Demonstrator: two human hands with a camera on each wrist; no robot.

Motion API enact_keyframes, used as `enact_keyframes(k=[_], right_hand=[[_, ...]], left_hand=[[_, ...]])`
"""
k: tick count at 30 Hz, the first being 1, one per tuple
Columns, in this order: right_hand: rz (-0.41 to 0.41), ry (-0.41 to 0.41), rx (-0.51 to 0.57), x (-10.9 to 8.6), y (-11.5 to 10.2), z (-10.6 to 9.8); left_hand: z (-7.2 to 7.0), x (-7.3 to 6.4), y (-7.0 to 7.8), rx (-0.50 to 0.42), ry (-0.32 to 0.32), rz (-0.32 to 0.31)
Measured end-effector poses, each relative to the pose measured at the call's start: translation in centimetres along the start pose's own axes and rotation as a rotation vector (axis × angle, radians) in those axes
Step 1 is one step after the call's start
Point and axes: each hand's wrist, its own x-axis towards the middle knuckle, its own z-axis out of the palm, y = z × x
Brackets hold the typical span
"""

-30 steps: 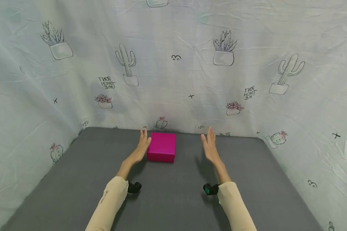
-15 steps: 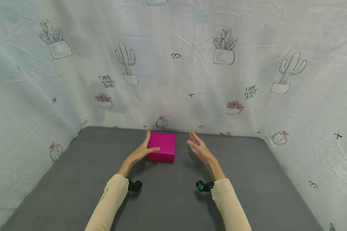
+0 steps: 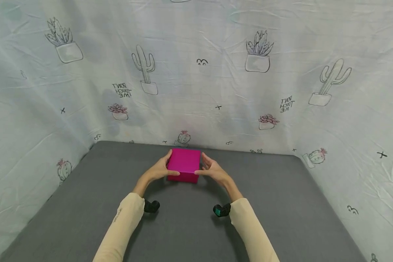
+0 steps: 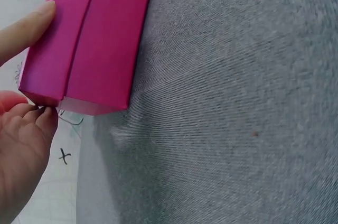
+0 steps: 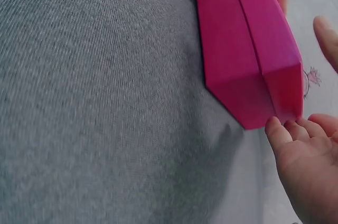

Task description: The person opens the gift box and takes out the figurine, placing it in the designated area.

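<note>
From the head view, the pink box [image 3: 184,160] lies between the left hand [image 3: 159,170] and right hand [image 3: 215,173], over the desk [image 3: 183,225]; uneven pressure might swivel it. Both hands angle inward. Left wrist view: a pinch bearing on the lid [image 4: 57,60] alone could loosen it; the left thumb and fingers hold there. Right wrist view: this end could slip, since the right hand is wide, thumb clear.
</note>
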Motion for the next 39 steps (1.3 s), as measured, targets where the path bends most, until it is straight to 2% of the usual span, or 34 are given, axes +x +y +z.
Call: enact_keyframes(k=[1,9,17,24,31,39], right_hand=[[0.003,0.006,-0.002,0.1,0.0,0.1],[0.001,0.105,-0.029,0.5,0.1,1.5],[0.012,0.138,-0.048,0.3,0.9,2.0],[0.009,0.163,-0.074,0.7,0.6,1.9],[0.003,0.145,-0.044,0.7,-0.5,1.7],[-0.005,0.1,-0.054,-0.6,-3.8,1.9]], left_hand=[[0.0,0.3,-0.5,0.004,0.003,0.001],[0.1,0.3,-0.7,0.061,0.027,-0.02],[0.5,0.0,-1.4,-0.001,0.038,-0.013],[0.3,0.1,-1.3,0.009,0.058,-0.021],[0.0,0.1,-0.3,0.033,0.065,-0.011],[-0.5,0.0,0.8,0.025,0.079,0.015]])
